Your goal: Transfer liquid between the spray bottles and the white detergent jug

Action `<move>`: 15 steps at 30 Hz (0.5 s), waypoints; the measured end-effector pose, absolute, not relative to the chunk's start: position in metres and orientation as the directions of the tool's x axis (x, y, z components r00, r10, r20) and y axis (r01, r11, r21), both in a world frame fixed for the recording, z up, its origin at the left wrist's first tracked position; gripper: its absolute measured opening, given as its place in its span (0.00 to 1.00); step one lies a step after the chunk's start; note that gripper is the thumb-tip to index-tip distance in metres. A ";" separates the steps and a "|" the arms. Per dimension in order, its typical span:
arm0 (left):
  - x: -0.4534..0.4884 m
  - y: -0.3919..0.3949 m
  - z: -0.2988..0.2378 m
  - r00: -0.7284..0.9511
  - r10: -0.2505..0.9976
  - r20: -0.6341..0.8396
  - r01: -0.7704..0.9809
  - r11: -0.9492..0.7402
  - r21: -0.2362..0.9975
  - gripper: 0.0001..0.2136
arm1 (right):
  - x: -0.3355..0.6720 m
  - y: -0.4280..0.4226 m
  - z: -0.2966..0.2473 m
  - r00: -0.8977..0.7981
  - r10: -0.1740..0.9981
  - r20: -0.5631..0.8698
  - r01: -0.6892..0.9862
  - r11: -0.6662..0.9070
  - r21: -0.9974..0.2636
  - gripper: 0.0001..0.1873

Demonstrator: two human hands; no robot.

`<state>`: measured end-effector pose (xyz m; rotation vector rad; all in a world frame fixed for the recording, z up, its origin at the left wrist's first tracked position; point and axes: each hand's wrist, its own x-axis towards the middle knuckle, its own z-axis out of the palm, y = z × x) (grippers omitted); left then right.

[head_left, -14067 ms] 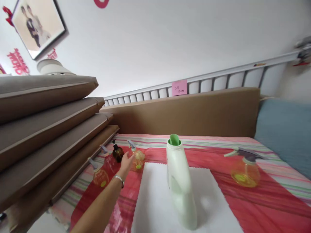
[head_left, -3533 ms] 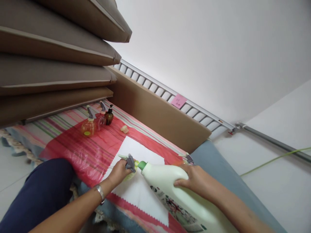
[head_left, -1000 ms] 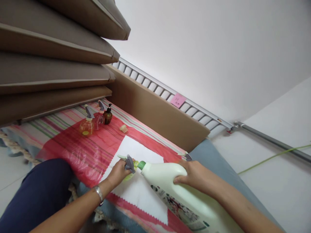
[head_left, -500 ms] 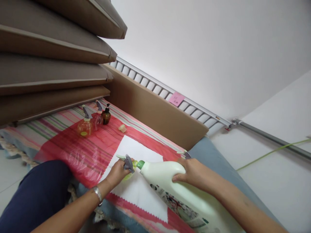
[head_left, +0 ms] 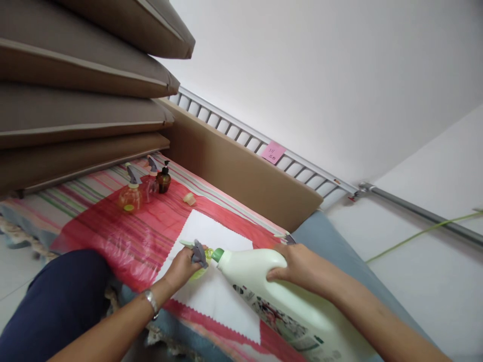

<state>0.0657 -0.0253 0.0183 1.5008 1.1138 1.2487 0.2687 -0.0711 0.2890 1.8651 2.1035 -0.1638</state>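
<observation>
My left hand (head_left: 180, 269) is closed round a small spray bottle with a grey trigger head (head_left: 198, 254) and a clear yellow body (head_left: 197, 274), partly hidden by the fingers. My right hand (head_left: 300, 266) grips the handle of a large pale green detergent jug (head_left: 251, 266). The jug lies tilted toward the left, its green cap (head_left: 218, 255) right beside the spray bottle. Whether they touch, I cannot tell. Under both lies a white cloth with zigzag edges (head_left: 234, 314).
Two more spray bottles, one yellowish (head_left: 130, 197) and one pinkish (head_left: 151, 186), stand with a brown pump bottle (head_left: 164, 179) on red plastic sheeting (head_left: 124, 236). A small cream-coloured piece (head_left: 189, 199) lies nearby. Stacked cushions (head_left: 83, 110) rise at left; a brown board (head_left: 241, 163) borders the back.
The view has shifted very slightly. Both hands, the spray bottle and the detergent jug keep almost the same positions.
</observation>
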 end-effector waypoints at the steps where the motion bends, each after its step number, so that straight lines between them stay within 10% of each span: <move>1: 0.066 -0.025 0.019 0.098 0.971 0.216 0.105 -0.226 0.968 0.17 | 0.269 -0.071 0.289 -0.094 0.946 -0.311 0.982 0.140 0.128 0.19; 15: 0.066 -0.027 0.022 0.095 0.971 0.218 0.086 -0.226 0.970 0.16 | 0.268 -0.071 0.290 -0.087 0.948 -0.306 0.983 0.131 0.126 0.18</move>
